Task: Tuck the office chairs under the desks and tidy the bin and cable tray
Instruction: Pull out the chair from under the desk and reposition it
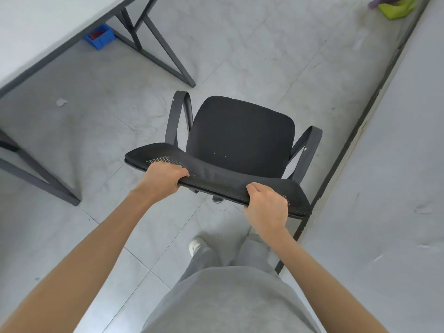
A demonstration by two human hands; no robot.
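The office chair (240, 135) backrest top edge is gripped by the left hand (163, 179) and right hand (266, 207).

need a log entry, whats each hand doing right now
Left hand: closed on the top edge of the chair backrest.
Right hand: closed on the same backrest edge.

A black office chair (240, 135) with a perforated mesh backrest stands centre frame on pale grey tiles (252, 56), a blue bin (99, 37) upper left, a lime-green cloth (396, 9) upper right.
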